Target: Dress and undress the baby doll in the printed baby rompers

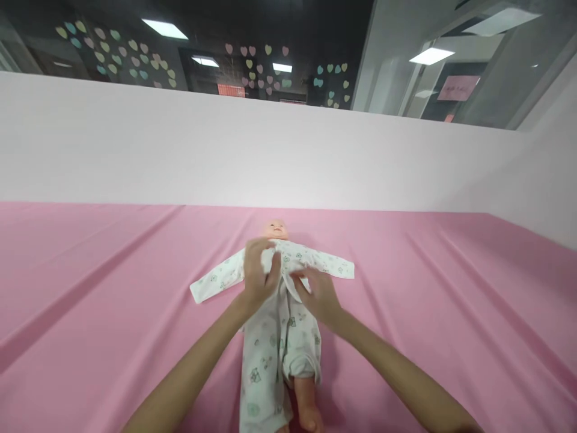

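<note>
A baby doll [276, 229] lies on its back, its head away from me. It wears a white baby romper [259, 367] with small green prints, both sleeves spread out sideways. The doll's bare lower leg [306, 400] sticks out of the bunched right-hand trouser leg; the other leg is mostly covered. Over the left side of the doll's chest is my left hand [260, 273], thumb and curled fingers apart, slightly blurred. My right hand [319, 294] pinches the front edge of the romper near the doll's belly. The fabric gapes in a fold between the hands.
A pink sheet [135, 300] with long creases covers the surface under the doll. Behind it stands a low white wall [225, 156], with another white wall on the right. Glass panels above carry heart-shaped stickers [117, 59] and reflect ceiling lights.
</note>
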Available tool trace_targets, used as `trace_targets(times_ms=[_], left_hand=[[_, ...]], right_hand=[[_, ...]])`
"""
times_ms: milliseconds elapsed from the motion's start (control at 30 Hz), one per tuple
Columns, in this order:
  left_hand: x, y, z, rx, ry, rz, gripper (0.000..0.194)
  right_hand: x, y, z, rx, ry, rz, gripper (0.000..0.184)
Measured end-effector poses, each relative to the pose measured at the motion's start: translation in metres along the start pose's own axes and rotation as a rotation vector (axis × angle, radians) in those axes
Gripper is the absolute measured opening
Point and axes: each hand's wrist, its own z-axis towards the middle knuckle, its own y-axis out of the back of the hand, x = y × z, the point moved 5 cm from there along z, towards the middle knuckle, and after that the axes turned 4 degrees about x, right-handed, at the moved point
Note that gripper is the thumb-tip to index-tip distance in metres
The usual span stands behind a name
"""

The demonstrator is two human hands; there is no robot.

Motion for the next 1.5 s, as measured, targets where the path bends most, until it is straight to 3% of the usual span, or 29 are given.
trace_targets(times_ms=[100,167,267,333,767,967,1133,1267,1500], left_hand=[[0.031,-0.032,0.016,0.169,0.223,0.192,0.024],[0.054,-0.048,0.023,0.293,0.367,0.355,0.024],[0.071,-0.055,0.025,0.333,0.413,0.468,0.026],[0.074,-0.055,0.021,0.344,0.413,0.511,0.027],[0.07,-0.049,0.009,0.305,0.413,0.378,0.021],[0.066,-0.05,0.01,0.344,0.413,0.423,0.014],[0.066,-0.053,0.009,0.381,0.375,0.446,0.019],[0.07,-0.052,0.006,0.355,0.362,0.356,0.021],[0.068,-0.046,0.002,0.342,0.38,0.182,0.022]], right_hand=[[-0.05,-0.036,0.065,-0.131,-0.131,0.166,0.022],[-0.076,-0.061,0.09,-0.22,-0.188,0.208,0.029],[-0.097,-0.091,0.101,-0.193,-0.221,0.184,0.03],[-0.103,-0.1,0.097,-0.177,-0.225,0.144,0.029],[-0.105,-0.096,0.085,-0.201,-0.188,0.175,0.021],[-0.107,-0.095,0.081,-0.196,-0.174,0.174,0.022],[-0.108,-0.094,0.079,-0.252,-0.198,0.11,0.015],[-0.103,-0.095,0.078,-0.221,-0.205,0.014,0.015],[-0.079,-0.09,0.056,-0.045,0.04,0.04,0.036]])
